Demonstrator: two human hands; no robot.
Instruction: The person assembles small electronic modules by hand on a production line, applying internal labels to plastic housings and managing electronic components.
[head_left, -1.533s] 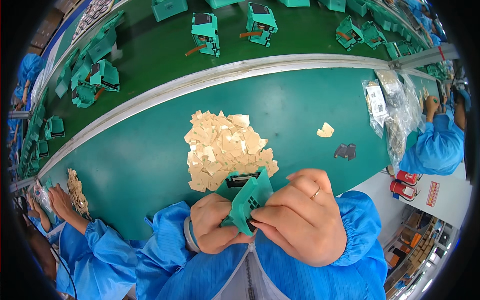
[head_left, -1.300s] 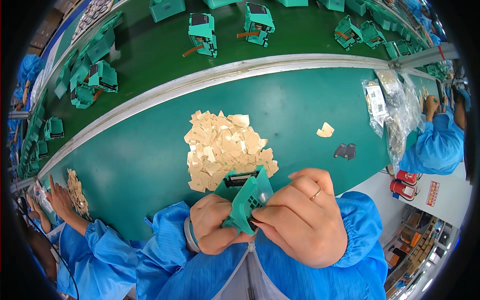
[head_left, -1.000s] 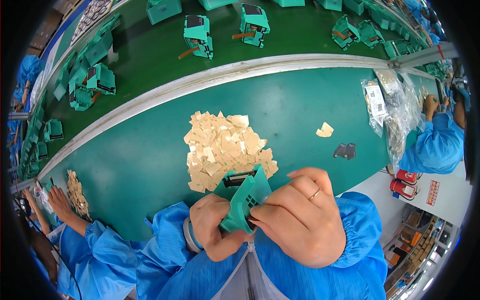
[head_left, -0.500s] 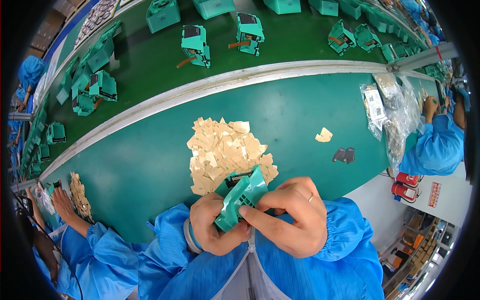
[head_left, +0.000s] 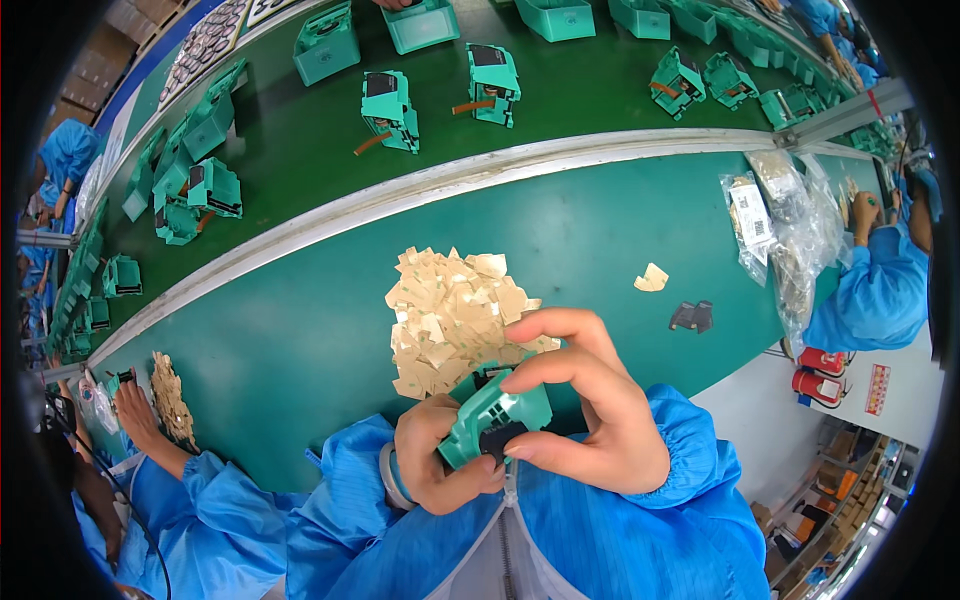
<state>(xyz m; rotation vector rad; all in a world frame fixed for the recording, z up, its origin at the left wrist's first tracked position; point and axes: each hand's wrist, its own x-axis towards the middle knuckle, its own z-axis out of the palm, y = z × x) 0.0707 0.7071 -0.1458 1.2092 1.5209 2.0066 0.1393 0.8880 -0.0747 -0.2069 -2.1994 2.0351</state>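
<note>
A green plastic housing [head_left: 535, 405] is held close to my chest, tilted, with slots in its upper face. My left hand [head_left: 428, 455] grips its left side, fingers curled round it. On the lower part of that face lies a black flat piece [head_left: 500, 438]. My right hand [head_left: 605, 415] straddles the housing from the right: the thumb tip rests by the black piece, another fingertip touches the upper edge, and the index finger is raised. A heap of beige paper-like pieces [head_left: 450, 305] lies just beyond, partly behind my right fingers.
A single beige piece [head_left: 651, 278] and some dark grey pieces [head_left: 691, 316] lie right of the heap. Plastic bags [head_left: 790, 240] sit at the table's right end. Past a metal rail [head_left: 330, 235], several green housings [head_left: 390, 110] stand on the green belt. Co-workers' hands show at both sides.
My right index finger has lifted off the housing and the hand has opened wider. The black piece now shows on the housing's face. A hand has appeared at the far top edge.
</note>
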